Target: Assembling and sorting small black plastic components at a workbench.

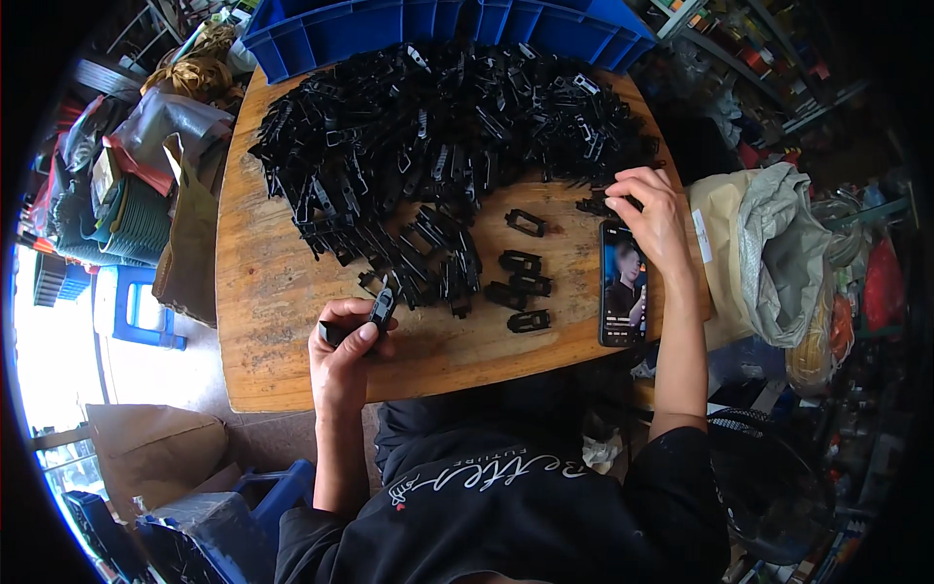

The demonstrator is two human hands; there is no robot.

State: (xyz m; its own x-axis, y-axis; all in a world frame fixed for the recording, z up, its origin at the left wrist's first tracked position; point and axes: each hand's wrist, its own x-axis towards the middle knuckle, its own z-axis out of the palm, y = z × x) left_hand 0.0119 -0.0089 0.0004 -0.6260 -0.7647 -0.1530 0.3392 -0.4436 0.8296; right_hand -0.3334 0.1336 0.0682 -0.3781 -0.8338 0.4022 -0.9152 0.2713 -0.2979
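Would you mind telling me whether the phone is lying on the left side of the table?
No, the phone lies near the table's right edge, just below the right hand.

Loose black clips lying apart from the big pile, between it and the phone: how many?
4. One lies nearest the pile, two sit close together below it, and one is nearest the table edge. Others beside them overlap and may belong too.

The counter (263,292) is bare wood, grainy and matt. The clips (438,127) heaped on it look like black plastic with a dull sheen. The phone (623,292) at the right has a glossy glass face. The far bin (389,24) is smooth blue plastic.
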